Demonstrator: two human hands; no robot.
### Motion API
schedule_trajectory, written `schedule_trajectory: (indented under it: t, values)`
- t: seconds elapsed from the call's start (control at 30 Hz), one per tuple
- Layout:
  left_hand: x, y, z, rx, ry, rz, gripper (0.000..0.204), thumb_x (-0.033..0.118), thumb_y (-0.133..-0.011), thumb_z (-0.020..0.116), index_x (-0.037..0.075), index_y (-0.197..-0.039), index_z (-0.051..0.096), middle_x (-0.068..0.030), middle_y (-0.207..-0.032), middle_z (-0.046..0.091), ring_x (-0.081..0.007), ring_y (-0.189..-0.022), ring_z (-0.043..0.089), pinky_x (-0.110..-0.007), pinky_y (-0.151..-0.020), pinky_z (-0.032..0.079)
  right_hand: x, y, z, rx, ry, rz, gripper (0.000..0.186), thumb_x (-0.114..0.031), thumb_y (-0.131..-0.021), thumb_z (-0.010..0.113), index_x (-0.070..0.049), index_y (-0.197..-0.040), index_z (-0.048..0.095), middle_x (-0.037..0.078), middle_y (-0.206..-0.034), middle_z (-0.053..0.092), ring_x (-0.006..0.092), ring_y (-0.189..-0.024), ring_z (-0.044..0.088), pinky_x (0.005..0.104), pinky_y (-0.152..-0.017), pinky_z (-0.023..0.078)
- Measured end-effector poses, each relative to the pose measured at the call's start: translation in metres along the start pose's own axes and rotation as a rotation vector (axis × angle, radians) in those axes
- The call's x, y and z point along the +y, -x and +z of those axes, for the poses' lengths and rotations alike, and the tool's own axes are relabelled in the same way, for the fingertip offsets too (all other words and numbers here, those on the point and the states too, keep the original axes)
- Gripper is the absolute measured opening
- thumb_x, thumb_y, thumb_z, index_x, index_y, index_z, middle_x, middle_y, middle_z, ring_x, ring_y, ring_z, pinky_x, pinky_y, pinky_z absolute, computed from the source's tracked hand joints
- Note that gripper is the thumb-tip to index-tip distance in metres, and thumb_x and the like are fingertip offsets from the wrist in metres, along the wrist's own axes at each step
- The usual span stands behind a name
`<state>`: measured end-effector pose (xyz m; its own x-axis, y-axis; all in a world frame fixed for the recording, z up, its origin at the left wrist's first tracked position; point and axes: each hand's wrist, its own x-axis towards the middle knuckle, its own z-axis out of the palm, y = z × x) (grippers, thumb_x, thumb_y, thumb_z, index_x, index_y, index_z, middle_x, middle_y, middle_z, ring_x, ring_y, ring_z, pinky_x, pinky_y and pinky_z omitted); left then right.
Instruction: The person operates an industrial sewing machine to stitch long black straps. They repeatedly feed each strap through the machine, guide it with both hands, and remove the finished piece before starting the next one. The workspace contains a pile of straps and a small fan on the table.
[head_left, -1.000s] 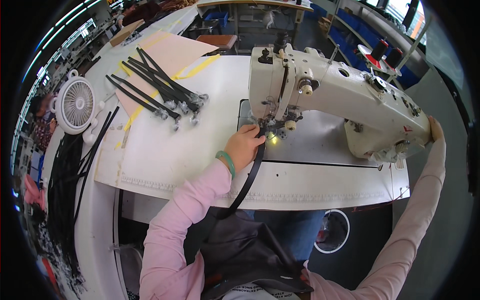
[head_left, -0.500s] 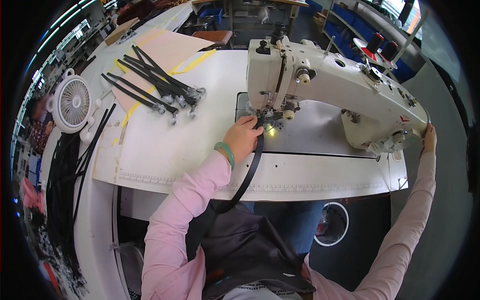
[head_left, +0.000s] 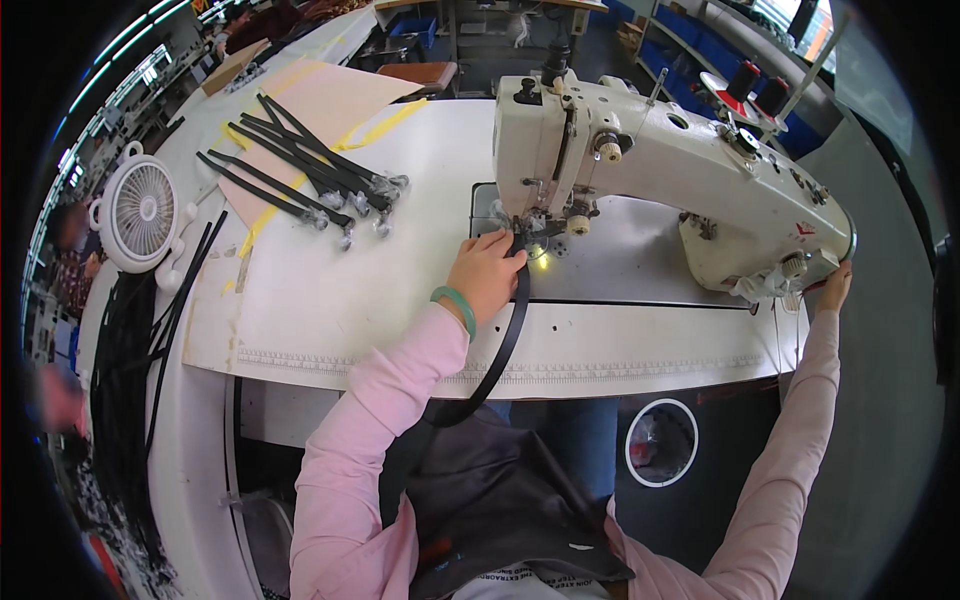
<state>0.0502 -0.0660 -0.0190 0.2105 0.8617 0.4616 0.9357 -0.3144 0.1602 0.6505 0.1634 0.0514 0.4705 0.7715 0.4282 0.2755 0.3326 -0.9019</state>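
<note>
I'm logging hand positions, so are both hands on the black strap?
No, only the left hand is on the black strap; the right hand is at the right end of the sewing machine.

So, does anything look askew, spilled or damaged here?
Nothing plainly spilled or damaged. Only the crumpled, translucent plastic-like wrap bunched beneath the right end of the cream metal sewing machine looks odd, seeming like a makeshift addition.

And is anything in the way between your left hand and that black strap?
No, nothing visible is: the left hand has its fingers right on the black strap, near the left end of the white sewing machine.
</note>
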Motion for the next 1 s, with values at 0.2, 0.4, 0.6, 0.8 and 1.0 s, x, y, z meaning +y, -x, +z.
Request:
schedule_trajectory:
  t: [0.2,0.4,0.6,0.8,1.0]
  values:
    - [0.000,-0.002,-0.003,-0.010,0.018,0.006,0.030,0.010,-0.070,0.061,0.009,-0.100,0.062,-0.0141,-0.112,0.055,-0.0262,-0.111,0.046,-0.037,-0.089,0.037,-0.028,-0.044,-0.005,0.043,0.275,-0.179,0.046,-0.040,-0.091,0.041,0.000,-0.111,0.049,0.010,-0.105,0.054,0.0173,-0.092,0.052,0.0287,-0.082,0.041]
    - [-0.006,0.004,-0.005,-0.013,0.002,-0.023,0.029,0.010,-0.070,0.061,0.008,-0.099,0.062,-0.0143,-0.111,0.055,-0.0269,-0.110,0.046,-0.038,-0.089,0.038,-0.006,-0.036,0.016,0.030,0.369,0.046,0.046,-0.040,-0.091,0.041,0.000,-0.113,0.050,0.008,-0.105,0.054,0.0164,-0.089,0.054,0.0275,-0.079,0.043]
    - [-0.003,-0.004,0.004,0.005,0.050,0.001,0.030,0.009,-0.070,0.061,0.008,-0.100,0.062,-0.0150,-0.113,0.054,-0.0274,-0.111,0.045,-0.038,-0.089,0.039,0.057,0.004,-0.014,0.130,0.109,-0.154,0.044,-0.043,-0.091,0.038,-0.003,-0.106,0.048,0.004,-0.092,0.054,0.0129,-0.081,0.053,0.0274,-0.068,0.044]
    - [-0.007,-0.001,0.004,0.024,0.023,0.010,0.030,0.008,-0.069,0.061,0.007,-0.099,0.063,-0.0159,-0.111,0.054,-0.0279,-0.110,0.046,-0.037,-0.089,0.039,0.022,0.002,0.004,0.034,-0.019,-0.006,0.045,-0.043,-0.092,0.039,-0.004,-0.112,0.049,0.005,-0.089,0.056,0.0157,-0.078,0.056,0.0308,-0.072,0.045]
    - [-0.004,-0.002,0.003,0.129,0.079,0.077,0.023,0.003,-0.065,0.064,0.005,-0.088,0.065,-0.0152,-0.101,0.059,-0.0301,-0.099,0.053,-0.034,-0.084,0.046,-0.035,-0.076,-0.012,-0.130,0.761,-0.178,0.052,-0.047,-0.090,0.037,0.000,-0.108,0.055,0.015,-0.094,0.061,0.0234,-0.084,0.058,0.0307,-0.074,0.044]
